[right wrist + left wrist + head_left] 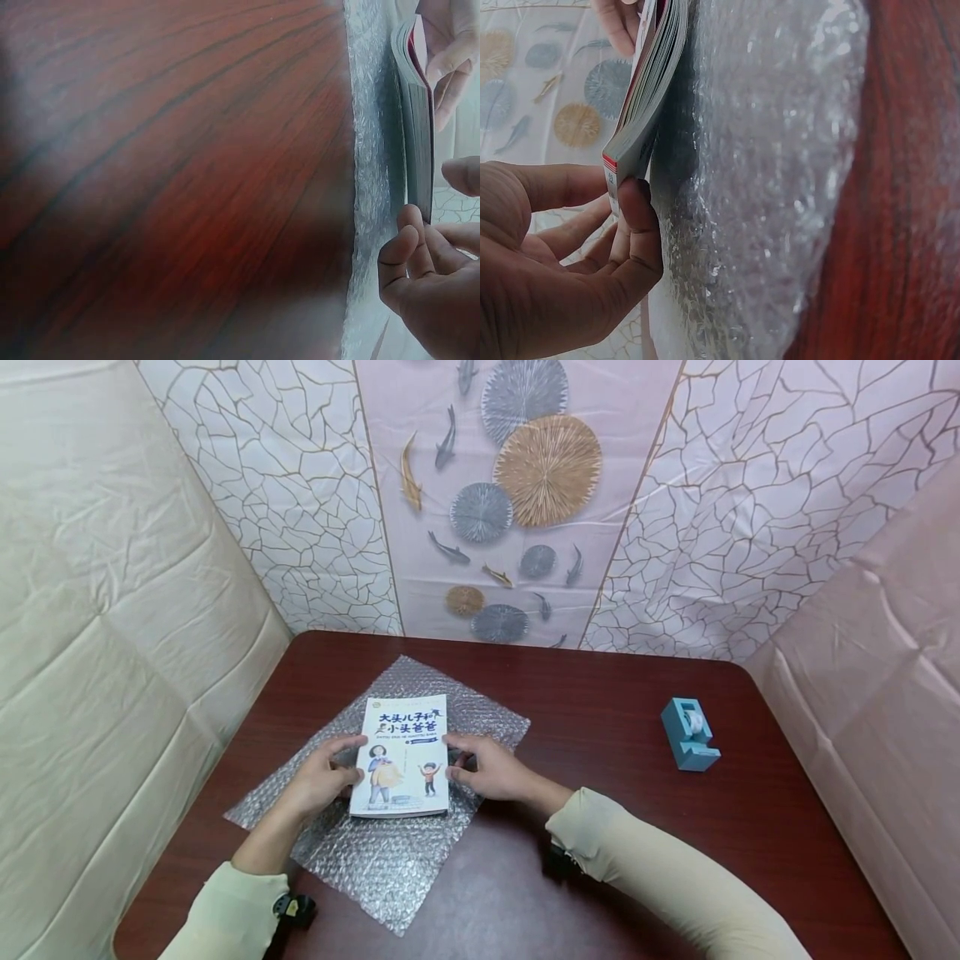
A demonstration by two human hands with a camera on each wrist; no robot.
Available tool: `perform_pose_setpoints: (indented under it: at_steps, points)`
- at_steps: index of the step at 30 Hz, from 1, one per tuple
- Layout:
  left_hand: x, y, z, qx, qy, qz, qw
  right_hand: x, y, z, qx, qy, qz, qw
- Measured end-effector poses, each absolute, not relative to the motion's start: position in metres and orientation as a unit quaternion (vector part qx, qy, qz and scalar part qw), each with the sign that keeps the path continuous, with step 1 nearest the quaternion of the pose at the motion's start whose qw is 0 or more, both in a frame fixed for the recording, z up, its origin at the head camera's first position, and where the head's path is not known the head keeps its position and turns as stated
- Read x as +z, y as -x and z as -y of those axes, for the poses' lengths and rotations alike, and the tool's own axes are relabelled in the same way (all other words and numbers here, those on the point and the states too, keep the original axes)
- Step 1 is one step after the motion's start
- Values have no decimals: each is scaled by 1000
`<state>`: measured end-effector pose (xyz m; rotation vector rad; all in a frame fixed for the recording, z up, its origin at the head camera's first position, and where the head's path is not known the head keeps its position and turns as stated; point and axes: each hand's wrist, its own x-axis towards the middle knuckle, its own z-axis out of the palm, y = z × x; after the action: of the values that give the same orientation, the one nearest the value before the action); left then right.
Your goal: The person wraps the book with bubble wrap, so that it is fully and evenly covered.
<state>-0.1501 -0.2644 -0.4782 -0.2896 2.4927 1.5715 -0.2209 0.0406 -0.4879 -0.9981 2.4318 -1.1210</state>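
Note:
A children's paperback book (405, 756) with a cartoon cover lies face up on a sheet of bubble wrap (390, 852) on a dark red wooden table (600, 710). My left hand (351, 760) grips the book's left edge, thumb on the cover. My right hand (461, 758) grips its right edge the same way. The left wrist view shows my left hand (622, 217) with the thumb against the book (641, 127) at its corner, beside the bubble wrap (765, 187). In the right wrist view my right hand (431, 225) has curled fingers at the edge of the book (420, 135).
A blue tape dispenser (688, 735) stands on the table to the right, well apart from the wrap. Padded fabric walls close in on the left, back and right. Bare table (172, 172) lies right of the wrap.

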Motion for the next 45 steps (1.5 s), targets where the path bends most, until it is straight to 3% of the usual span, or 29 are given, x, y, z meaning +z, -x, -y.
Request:
perform_pose_setpoints:
  at_steps: [45]
  points:
    - [-483,151,261,493,89,-862,84,-496,219,-36,-377,333,-852,147]
